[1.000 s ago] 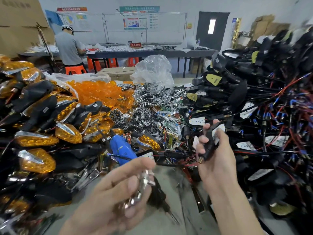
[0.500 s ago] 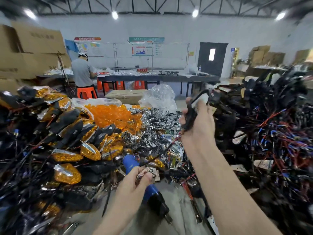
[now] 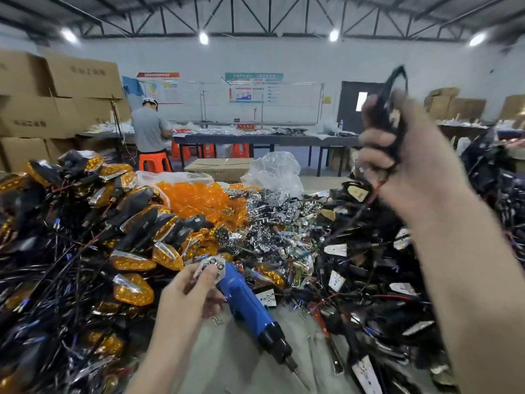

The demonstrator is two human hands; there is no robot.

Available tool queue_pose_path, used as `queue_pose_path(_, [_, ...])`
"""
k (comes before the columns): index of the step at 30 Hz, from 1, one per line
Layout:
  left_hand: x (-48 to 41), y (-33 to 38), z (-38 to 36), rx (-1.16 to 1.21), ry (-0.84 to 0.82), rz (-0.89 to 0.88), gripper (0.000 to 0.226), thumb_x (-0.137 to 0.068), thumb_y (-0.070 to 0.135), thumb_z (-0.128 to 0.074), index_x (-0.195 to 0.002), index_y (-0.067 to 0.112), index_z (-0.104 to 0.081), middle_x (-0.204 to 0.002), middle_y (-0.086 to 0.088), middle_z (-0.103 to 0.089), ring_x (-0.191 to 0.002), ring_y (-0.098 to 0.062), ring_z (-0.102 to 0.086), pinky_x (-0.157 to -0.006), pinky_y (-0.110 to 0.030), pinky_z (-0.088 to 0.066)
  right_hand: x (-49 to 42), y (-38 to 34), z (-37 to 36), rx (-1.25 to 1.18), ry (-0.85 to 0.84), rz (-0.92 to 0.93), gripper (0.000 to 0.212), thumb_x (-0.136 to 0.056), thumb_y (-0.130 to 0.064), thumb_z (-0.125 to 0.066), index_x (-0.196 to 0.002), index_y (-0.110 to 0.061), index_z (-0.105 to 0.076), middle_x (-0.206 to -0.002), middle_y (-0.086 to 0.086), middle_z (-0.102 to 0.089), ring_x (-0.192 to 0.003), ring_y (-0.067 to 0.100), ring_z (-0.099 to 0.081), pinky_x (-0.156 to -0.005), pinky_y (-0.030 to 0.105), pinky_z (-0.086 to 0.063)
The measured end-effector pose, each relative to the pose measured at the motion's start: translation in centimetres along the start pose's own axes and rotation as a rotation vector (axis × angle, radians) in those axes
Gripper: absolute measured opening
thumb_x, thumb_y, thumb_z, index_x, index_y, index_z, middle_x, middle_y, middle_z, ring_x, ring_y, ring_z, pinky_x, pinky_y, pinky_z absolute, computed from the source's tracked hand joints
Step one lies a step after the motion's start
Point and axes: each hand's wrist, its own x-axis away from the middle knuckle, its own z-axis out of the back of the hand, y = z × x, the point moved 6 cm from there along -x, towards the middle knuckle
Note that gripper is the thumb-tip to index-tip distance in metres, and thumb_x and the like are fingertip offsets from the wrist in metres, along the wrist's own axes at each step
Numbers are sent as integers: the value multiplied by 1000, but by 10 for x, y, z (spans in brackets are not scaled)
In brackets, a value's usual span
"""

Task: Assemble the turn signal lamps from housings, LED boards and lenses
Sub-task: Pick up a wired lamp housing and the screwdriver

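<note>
My right hand (image 3: 409,166) is raised high at the right and grips a black lamp housing (image 3: 390,109), its wires trailing down toward the pile of black housings (image 3: 383,265). My left hand (image 3: 187,291) is low at centre and pinches a small chrome reflector piece with LED holes (image 3: 211,264). Behind it lies a heap of chrome reflector parts and boards (image 3: 272,223). A heap of loose orange lenses (image 3: 199,199) sits further back. Finished amber-lens lamps (image 3: 133,288) are piled at the left.
A blue electric screwdriver (image 3: 250,305) lies on the grey bench top (image 3: 227,362), right of my left hand. A clear plastic bag (image 3: 272,172) and a carton (image 3: 221,166) stand behind the heaps. A person (image 3: 149,129) works at a far table; cardboard boxes (image 3: 56,95) stack at left.
My right hand has lifted the black housing from chest height to high up at the right, drawing its wires out of the pile. My left hand has moved away, still holding the chrome piece.
</note>
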Motion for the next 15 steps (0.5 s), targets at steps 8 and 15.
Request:
queue_pose_path(8, [-2, -2, -29, 101, -40, -74, 27, -74, 53, -68, -94, 33, -70, -66, 0, -62, -57, -12, -56, -52, -27, -47, 31, 83, 17, 1292, -477, -90, 15, -100, -45, -53, -114, -51, -54, -84, -13, -71, -45, 2, -55, -41, 16, -42])
queue_pose_path(15, [-12, -34, -35, 88, -28, -105, 24, -72, 48, -73, -92, 36, -69, -64, 1, -60, -58, -13, -53, -63, -34, -46, 68, 221, 116, 1028, -303, -354, 11, -103, -27, -59, -108, -37, -62, -103, -4, -71, -45, 5, -54, -43, 13, -38])
